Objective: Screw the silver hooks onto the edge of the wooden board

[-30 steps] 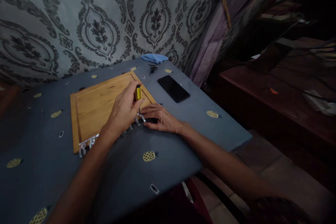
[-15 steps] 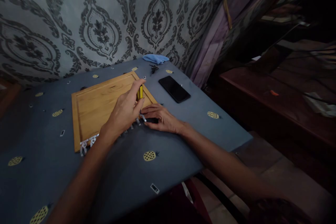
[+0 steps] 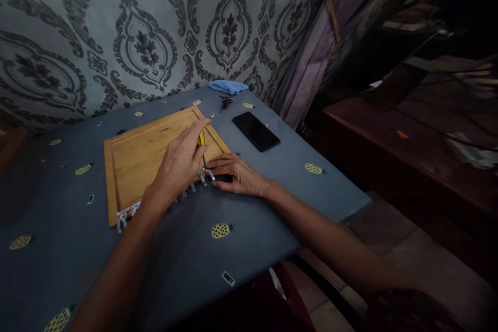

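Note:
My left hand is closed around a screwdriver with a yellow and black handle. Its shaft points down to the near right corner of a framed wooden board. Along the board's near edge runs a metal hook rack with several silver hooks; my left wrist and forearm cover its middle. My right hand is at that corner, fingers over the board and thumb below, gripping the rack's end hook between them. The exact contact of the screwdriver tip is too small to make out.
A black phone lies right of the board. Behind it are a bunch of keys and a blue cloth near the patterned wall. The table's right edge drops to a tiled floor. A dark red surface stands farther right.
The screwdriver has tilted and come down slightly, its shaft now showing below my left hand. My left hand has shifted a little left. My right hand stays at the corner.

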The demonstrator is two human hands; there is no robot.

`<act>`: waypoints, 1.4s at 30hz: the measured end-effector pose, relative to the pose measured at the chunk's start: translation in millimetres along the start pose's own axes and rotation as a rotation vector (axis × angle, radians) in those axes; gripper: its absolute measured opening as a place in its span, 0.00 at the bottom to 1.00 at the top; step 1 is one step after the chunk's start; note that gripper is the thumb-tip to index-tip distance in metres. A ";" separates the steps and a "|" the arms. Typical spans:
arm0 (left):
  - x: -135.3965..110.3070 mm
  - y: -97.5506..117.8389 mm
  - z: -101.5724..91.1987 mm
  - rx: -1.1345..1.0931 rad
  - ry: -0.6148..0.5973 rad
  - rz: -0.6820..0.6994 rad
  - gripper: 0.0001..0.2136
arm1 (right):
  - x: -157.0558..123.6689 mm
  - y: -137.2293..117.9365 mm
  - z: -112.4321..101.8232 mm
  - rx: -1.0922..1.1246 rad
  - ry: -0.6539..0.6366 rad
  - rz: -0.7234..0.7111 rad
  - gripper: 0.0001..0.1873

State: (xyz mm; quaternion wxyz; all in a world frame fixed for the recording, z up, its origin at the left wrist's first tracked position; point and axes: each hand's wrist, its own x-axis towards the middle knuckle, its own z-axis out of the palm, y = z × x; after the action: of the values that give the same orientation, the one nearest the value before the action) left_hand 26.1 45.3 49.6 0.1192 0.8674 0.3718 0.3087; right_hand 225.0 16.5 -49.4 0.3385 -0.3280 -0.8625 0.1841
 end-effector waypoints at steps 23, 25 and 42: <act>-2.7 2.8 1.9 0.031 -0.013 0.030 0.22 | 1.0 -1.4 -1.8 -0.013 -0.027 0.015 0.13; -2.9 2.2 2.3 0.053 -0.006 0.032 0.21 | 0.8 -1.2 -1.3 -0.005 -0.025 0.014 0.13; -1.9 -0.3 2.5 0.052 0.061 0.049 0.19 | 0.0 -1.1 -1.1 -0.015 -0.020 0.012 0.15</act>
State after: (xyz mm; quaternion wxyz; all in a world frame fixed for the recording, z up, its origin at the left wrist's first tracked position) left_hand 26.5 44.2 46.7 0.0777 0.8693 0.3616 0.3279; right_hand 225.3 15.8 -48.1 0.3261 -0.3341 -0.8653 0.1828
